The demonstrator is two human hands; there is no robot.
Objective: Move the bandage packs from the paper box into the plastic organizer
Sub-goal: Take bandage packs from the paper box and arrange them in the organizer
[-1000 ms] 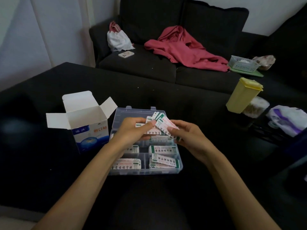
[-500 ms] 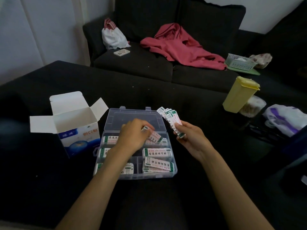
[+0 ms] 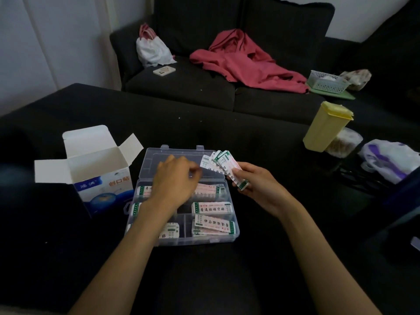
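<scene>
Bandage packs (image 3: 212,206) lie in the compartments of the clear plastic organizer (image 3: 181,241), lower centre of frame, on a dark surface that may be a cushion or a covered desk; which one cannot be told. Packs are readable in the three right-hand compartments; the left-hand compartments are largely covered by the left forearm, with only green-edged pack ends showing. Organizer lid is open, lying flat toward the top of the frame. Left hand (image 3: 173,179) hovers over the upper compartments near the lid hinge, palm down, fingers loosely curled; fingertips are motion-blurred, so whether anything is pinched cannot be told. Right hand (image 3: 254,183), just right of the organizer, pinches a fanned stack of packs (image 3: 223,165) between thumb and fingers; the count in the fan is not legible. Paper box (image 3: 100,176) stands at left centre, touching or just beside the organizer's left edge, flaps open; its interior is not visible. Upper frame: dark sofa with a red garment (image 3: 241,60), a white bag (image 3: 153,50) and a phone-like object (image 3: 164,70). Right side: yellow container (image 3: 323,127), white basket (image 3: 327,81), and a white-purple bag (image 3: 391,159) partly cut off by the frame edge.
</scene>
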